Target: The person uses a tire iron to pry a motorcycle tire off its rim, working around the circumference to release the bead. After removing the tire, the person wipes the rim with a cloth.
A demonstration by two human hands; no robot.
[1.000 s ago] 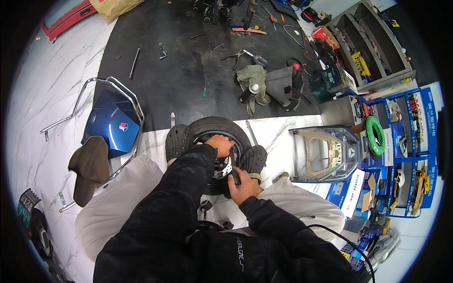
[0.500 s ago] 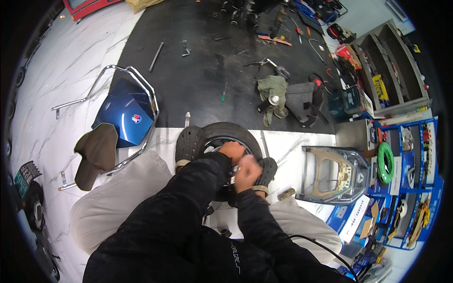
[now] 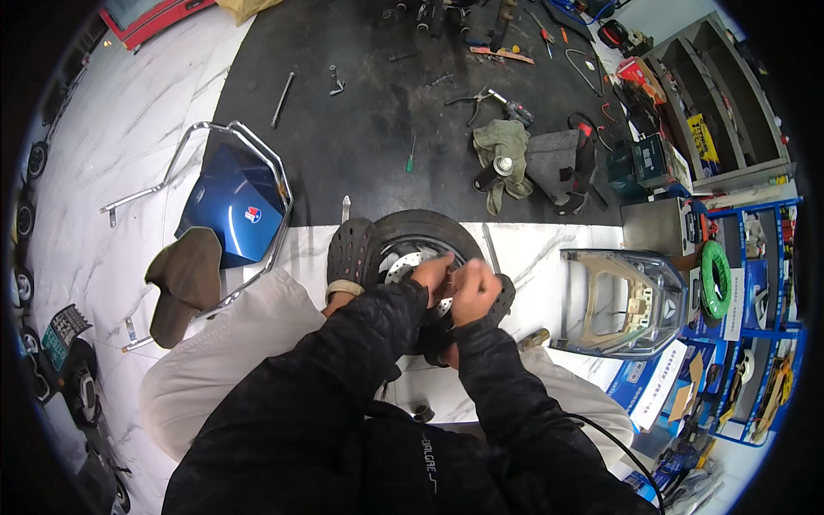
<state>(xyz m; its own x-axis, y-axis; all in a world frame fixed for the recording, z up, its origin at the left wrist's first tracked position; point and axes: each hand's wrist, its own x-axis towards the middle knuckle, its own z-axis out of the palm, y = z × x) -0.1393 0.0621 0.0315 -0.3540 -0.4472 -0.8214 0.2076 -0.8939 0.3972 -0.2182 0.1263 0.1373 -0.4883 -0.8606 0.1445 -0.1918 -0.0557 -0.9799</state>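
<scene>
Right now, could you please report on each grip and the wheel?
Left grip and right grip close together over the wheel; contents unclear. Wheel between dark clogs, brake disc partly showing. In the way: left sleeve, partly hiding wheel.

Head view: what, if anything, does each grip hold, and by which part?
Cannot tell: left grip and right grip are over the wheel; any object is unclear.

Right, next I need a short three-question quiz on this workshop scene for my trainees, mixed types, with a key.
1. True or false: the left hand and the right hand are close together.
2. Where is the wheel?
A) left of both clogs
B) between the clogs
C) right of both clogs
3. Fill in: the green-handled screwdriver lies on a ____ mat.

Key: 1. True. 2. B. 3. Black.
</scene>
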